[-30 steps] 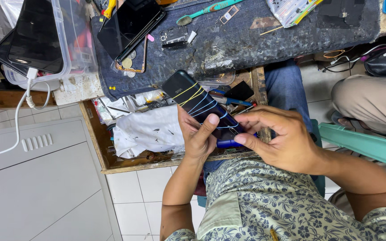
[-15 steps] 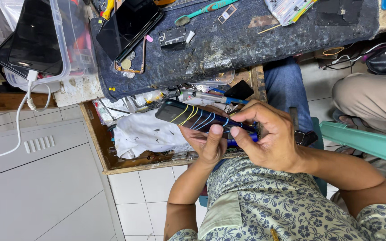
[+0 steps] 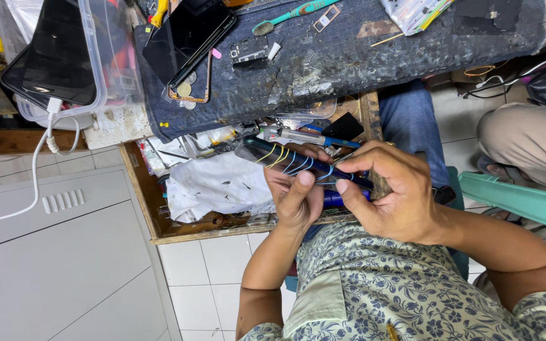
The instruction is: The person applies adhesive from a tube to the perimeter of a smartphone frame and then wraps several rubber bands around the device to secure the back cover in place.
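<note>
A dark smartphone [image 3: 273,156] wrapped in several yellow and blue rubber bands lies edge-on between both hands over an open wooden drawer [image 3: 143,196]. My left hand [image 3: 296,192] grips it from below, thumb up against its near edge. My right hand [image 3: 390,189] holds its right end, fingers curled over the top and thumb pressing beside the left thumb. A blue object [image 3: 336,199] shows under the phone between the hands.
The drawer holds a white cloth [image 3: 216,186] and small tools. Above, a dark mat [image 3: 361,53] carries another phone [image 3: 188,38], coins, a toothbrush [image 3: 292,14] and small parts. A clear plastic bin [image 3: 64,57] stands at left, a white cable [image 3: 36,180] hanging. Another person's leg [image 3: 526,136] is at right.
The banded phone has turned from tilted upward to lying nearly level and edge-on. Both hands have closed in on it, thumbs now pressing together at its near edge.
</note>
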